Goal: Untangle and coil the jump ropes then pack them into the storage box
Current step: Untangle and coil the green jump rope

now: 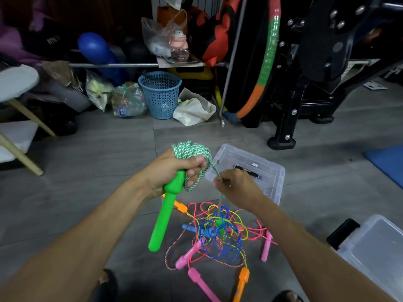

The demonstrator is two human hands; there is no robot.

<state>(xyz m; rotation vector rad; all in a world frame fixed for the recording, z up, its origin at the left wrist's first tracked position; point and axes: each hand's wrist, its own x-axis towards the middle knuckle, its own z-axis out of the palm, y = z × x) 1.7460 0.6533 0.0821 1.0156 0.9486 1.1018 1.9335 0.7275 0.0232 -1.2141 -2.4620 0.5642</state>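
Observation:
My left hand (pixel 172 171) grips a green jump-rope handle (pixel 164 212) together with a bundle of green-and-white rope coils (pixel 192 149); the handle points down. The same rope runs from the coils to my right hand (pixel 235 184), which pinches it, then drops into the tangle below. That tangled pile of jump ropes (pixel 220 234) lies on the floor under my hands, with blue, pink, yellow and striped cords and pink, orange and blue handles. A clear storage box (pixel 272 171) sits on the floor just behind my right hand.
A second clear plastic piece (pixel 370 253) lies at the lower right. A blue mesh bin (pixel 160 92), bags and a hula hoop (pixel 266 62) stand along the back. Black gym equipment (pixel 316 73) fills the right, a blue mat (pixel 388 162) the far right.

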